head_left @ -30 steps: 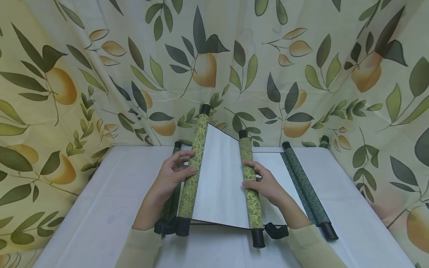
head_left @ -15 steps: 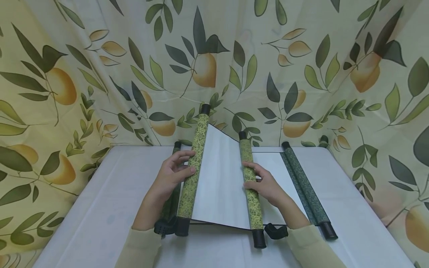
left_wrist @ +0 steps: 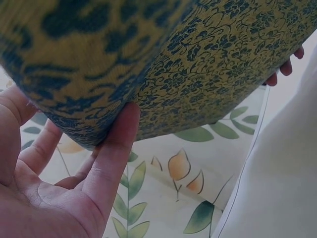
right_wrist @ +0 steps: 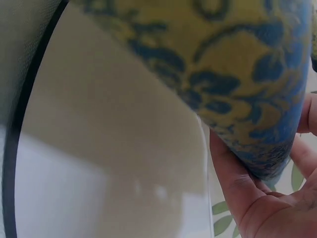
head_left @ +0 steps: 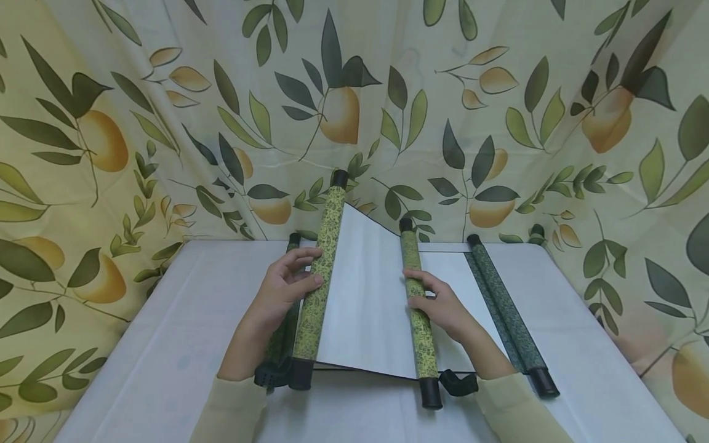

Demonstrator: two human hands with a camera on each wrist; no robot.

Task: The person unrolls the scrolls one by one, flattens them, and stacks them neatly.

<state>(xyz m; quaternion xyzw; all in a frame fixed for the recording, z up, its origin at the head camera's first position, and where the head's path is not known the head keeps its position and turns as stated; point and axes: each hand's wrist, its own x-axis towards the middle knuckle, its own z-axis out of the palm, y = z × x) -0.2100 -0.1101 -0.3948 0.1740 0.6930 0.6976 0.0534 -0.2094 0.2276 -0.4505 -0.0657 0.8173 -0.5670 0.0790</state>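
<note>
A hanging scroll (head_left: 365, 307) with a blank white face is held partly unrolled above the table, slanting up at its far left. Its yellow-green backing with dark blue flowers fills much of both wrist views. My left hand (head_left: 285, 286) grips the left roll (head_left: 324, 271) between thumb and fingers, and in the left wrist view my left hand (left_wrist: 74, 183) supports it from below. My right hand (head_left: 437, 301) pinches the right roll (head_left: 418, 320) about midway along. In the right wrist view, my right hand (right_wrist: 267, 198) curls under the rolled part. Black caps end both rolls.
A second scroll (head_left: 468, 277) with a white face lies spread on the table beneath, its dark green roll (head_left: 512, 314) at right and another dark green roll (head_left: 290, 323) partly hidden behind my left arm. The white table (head_left: 183, 344) meets a fruit-patterned curtain (head_left: 388, 98).
My right hand has shifted slightly right along with the right roll, so the white span between the rolls is a little wider. The left hand stays in place.
</note>
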